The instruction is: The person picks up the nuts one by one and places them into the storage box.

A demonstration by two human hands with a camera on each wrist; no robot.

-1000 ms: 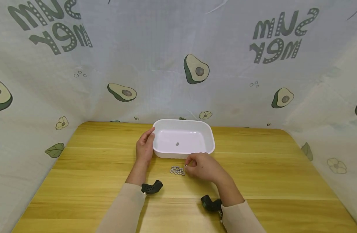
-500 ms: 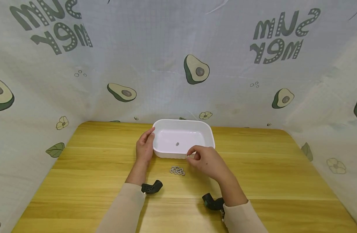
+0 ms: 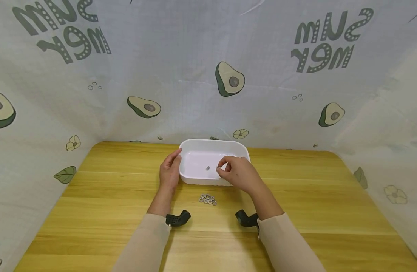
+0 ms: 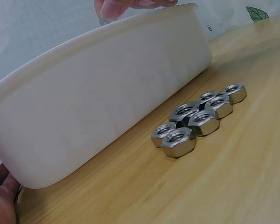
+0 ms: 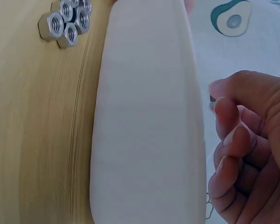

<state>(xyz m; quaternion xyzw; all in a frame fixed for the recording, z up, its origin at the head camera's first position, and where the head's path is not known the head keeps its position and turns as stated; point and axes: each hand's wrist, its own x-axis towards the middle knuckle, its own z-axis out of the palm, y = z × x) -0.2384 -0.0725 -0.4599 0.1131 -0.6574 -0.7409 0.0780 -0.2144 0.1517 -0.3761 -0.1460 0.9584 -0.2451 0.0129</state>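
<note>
My right hand pinches a small hex nut between thumb and forefinger, over the white tray. In the right wrist view, the nut's edge shows at the fingertips, beyond the rim, and the other fingers are curled. My left hand rests against the tray's left end, its fingers along the outer wall. Inside the tray lies one small metal piece, apparently a nut. In front of the tray, several silver hex nuts sit close together flat on the table.
The wooden table runs to a hanging cloth printed with avocados behind the tray. Each wrist wears a black camera mount, one on the left and one on the right.
My right hand has lifted the nut from beside the group and carried it forward, past the tray's front rim to above its inside. The left hand has stayed at the tray's end.
</note>
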